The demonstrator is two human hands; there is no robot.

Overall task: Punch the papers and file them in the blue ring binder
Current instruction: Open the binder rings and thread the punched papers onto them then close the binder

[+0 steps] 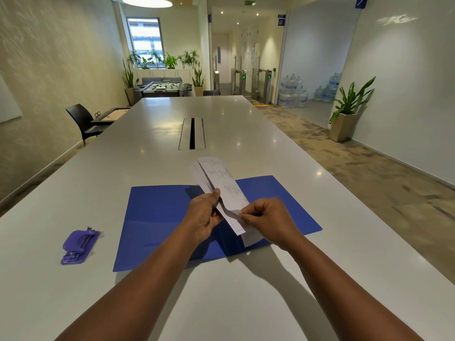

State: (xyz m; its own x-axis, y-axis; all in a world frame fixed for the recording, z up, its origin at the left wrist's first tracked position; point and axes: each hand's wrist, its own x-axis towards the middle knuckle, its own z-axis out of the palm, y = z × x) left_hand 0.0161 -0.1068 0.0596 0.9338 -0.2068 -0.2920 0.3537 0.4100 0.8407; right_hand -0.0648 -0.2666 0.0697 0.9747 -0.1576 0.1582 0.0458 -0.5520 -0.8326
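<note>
The blue ring binder (160,217) lies open and flat on the white table (147,143) in front of me. Above its middle I hold the papers (221,180), white printed sheets tilted up and away from me. My left hand (204,215) grips their left edge between thumb and fingers. My right hand (268,220) pinches their lower right edge with curled fingers. The binder's rings are hidden behind my hands and the sheets. A purple hole punch (80,246) sits on the table to the left of the binder, apart from both hands.
A cable slot (192,134) runs along the table's middle beyond the binder. A black chair (83,121) stands at the left side. A potted plant (347,114) stands by the right wall, and a foosball table (162,88) at the far end.
</note>
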